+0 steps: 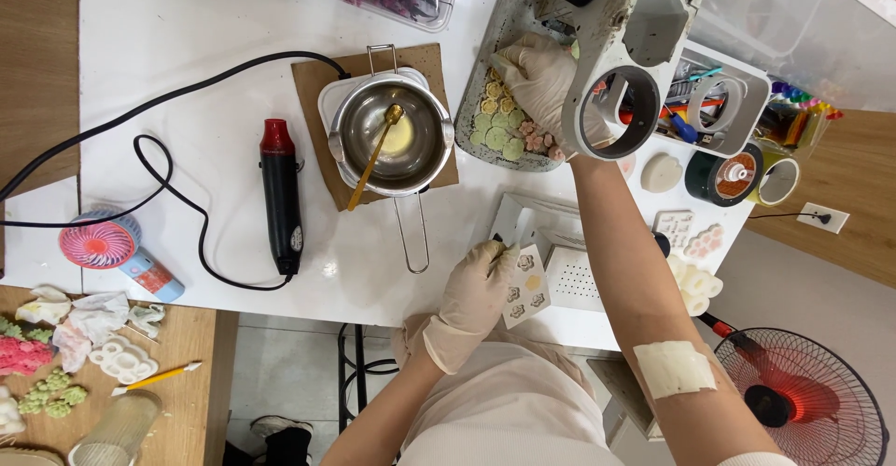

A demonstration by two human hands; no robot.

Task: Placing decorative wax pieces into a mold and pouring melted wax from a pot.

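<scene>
- Both hands wear pale gloves: the left hand pinches the top edge of a small white mould sheet with flower-shaped cavities, near the table's front edge, fingers closed on it.
- Right hand reaches over a grey speckled tray of small green, yellow and pink pieces; the fingers are curled, but whether they grip a piece I cannot tell, since a white machine head hides part of the hand.
- Left of the tray, a steel melting pot sits on a brown mat with a gold spoon leaning in pale liquid.
- A black heat gun with a red tip lies just beside the mat, its black cord looping across the white table.
- Risk, as I judge it: the pot's long wire handle points toward the left wrist, so a careless sweep could tip the liquid.
- The right forearm stretches across the small white pieces at the table's right corner and could brush them off.
- The mould sheet, held by one edge only, could slip or bend.
</scene>
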